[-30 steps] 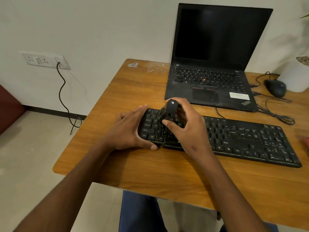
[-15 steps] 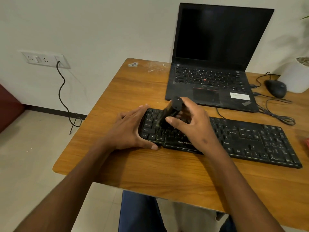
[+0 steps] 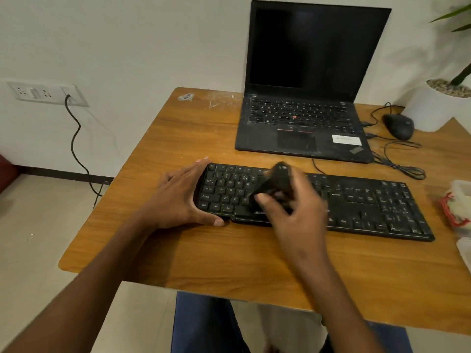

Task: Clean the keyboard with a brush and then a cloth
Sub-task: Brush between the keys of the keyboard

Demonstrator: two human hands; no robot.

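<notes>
Our right hand point(image 3: 293, 210) is our working grip: its fingers and thumb curl around a small black plastic brush point(image 3: 274, 183), blurred with motion, held tilted over the letter keys of the long black plastic keyboard point(image 3: 356, 202). We cannot make out the bristles, so we cannot tell whether they touch the keys. Just left of the grip, our left hand point(image 3: 178, 197) lies with straight fingers against the keyboard's left end, thumb along its front edge, steadying it on the wooden tabletop point(image 3: 229, 256).

To brush well, we judge short strokes along each key row would lift dust out of the gaps, working rightward from the grip toward the dusty number pad, with the left hand pressing so the board does not slide.

Beyond the grip, near the keyboard's far edge, stands an open black laptop point(image 3: 305, 123); its cables trail to the right. Far right of the grip a pale cloth with red trim point(image 3: 458, 205) lies at the picture's edge, seemingly waiting for the second step. Bare wood in front of the grip leaves elbow room.
</notes>
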